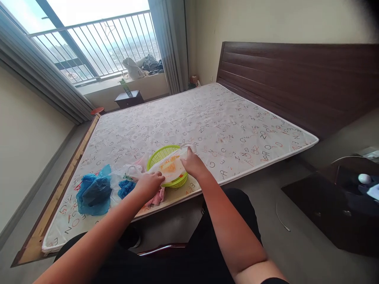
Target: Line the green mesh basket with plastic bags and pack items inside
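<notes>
A whitish plastic bag with orange marks (169,166) is stretched between my two hands, above a lime-green slatted basket (160,154). My right hand (192,162) grips the bag's upper right end, fingers closed. At its lower left edge, my left hand (150,184) is closed on the bag too. The basket rests on the mattress (189,118) near its front edge, and the bag covers much of its inside. Left of it lie a clear plastic bag (120,173), a crumpled dark-blue bag (126,188) and a larger blue plastic bag (94,191). Pink cloth (156,198) shows below the basket.
A dark wooden headboard (290,79) stands along the right. Beyond the mattress are a small nightstand (129,98) and a window ledge with bags (134,69). On the right is a dark glossy table (322,205); a white cable (282,219) lies on the floor.
</notes>
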`<action>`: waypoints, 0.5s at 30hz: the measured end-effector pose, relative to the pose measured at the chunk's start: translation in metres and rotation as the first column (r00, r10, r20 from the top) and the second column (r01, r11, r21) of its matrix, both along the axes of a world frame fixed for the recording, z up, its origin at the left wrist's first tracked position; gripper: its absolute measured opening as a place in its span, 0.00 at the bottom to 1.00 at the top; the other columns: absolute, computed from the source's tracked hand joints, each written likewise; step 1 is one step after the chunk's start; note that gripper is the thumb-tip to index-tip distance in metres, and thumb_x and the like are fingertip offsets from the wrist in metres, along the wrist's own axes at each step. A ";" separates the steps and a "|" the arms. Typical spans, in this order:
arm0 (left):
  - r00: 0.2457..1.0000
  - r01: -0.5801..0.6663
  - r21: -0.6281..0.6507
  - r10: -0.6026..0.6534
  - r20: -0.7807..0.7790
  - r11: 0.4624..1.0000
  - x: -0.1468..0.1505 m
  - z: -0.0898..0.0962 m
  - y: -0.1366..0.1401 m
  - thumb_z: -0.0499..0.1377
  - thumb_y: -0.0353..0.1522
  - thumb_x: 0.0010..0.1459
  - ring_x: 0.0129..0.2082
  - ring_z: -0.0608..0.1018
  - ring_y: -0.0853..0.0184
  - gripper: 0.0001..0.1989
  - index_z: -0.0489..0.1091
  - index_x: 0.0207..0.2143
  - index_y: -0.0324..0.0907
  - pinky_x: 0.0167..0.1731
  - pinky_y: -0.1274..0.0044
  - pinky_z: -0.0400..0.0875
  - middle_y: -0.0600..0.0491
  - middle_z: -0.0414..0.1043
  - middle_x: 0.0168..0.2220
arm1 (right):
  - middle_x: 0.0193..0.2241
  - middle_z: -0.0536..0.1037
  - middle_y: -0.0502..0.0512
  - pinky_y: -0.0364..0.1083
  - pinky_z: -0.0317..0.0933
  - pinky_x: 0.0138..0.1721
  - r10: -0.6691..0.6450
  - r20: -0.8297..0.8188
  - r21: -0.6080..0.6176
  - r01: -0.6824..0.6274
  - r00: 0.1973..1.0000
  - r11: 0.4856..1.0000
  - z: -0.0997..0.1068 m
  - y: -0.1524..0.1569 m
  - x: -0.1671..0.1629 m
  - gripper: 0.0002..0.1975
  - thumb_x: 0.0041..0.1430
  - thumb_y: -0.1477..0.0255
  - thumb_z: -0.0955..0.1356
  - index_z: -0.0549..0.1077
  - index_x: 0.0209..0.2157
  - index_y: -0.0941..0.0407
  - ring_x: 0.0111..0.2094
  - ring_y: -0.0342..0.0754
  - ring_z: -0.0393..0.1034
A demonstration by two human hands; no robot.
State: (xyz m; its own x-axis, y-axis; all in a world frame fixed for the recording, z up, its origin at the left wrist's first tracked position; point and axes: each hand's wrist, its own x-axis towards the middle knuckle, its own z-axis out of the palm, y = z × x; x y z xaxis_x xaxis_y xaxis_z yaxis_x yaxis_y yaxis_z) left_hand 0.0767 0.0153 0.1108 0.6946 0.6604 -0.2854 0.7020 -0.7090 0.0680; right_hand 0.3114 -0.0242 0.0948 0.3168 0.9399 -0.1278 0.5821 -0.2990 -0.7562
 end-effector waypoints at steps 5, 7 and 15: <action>0.989 0.145 -0.085 -0.147 -0.023 0.986 0.009 -0.003 -0.022 0.58 0.21 0.56 0.43 0.80 0.55 0.15 0.77 0.41 0.46 0.43 0.68 0.72 0.44 0.77 0.46 | 0.47 0.83 0.60 0.47 0.71 0.46 0.065 -0.512 0.201 0.046 0.856 0.978 -0.018 0.015 -0.013 0.16 0.69 0.67 0.65 0.72 0.54 0.57 0.45 0.49 0.79; 0.985 0.170 -0.110 -0.171 -0.001 0.979 0.013 -0.003 -0.032 0.57 0.20 0.55 0.42 0.80 0.55 0.17 0.77 0.41 0.46 0.43 0.68 0.72 0.44 0.77 0.46 | 0.49 0.82 0.60 0.48 0.69 0.53 0.126 -0.372 0.267 -0.024 0.920 0.963 -0.020 0.016 -0.019 0.10 0.67 0.71 0.66 0.75 0.47 0.57 0.50 0.49 0.77; 0.994 0.062 -0.249 -0.039 0.099 0.966 0.001 -0.006 -0.044 0.65 0.45 0.57 0.42 0.82 0.51 0.24 0.75 0.55 0.50 0.44 0.66 0.72 0.42 0.76 0.52 | 0.53 0.79 0.69 0.62 0.58 0.62 0.192 0.368 -0.007 -0.204 0.910 0.979 -0.021 0.003 -0.008 0.17 0.63 0.70 0.71 0.76 0.53 0.57 0.61 0.65 0.68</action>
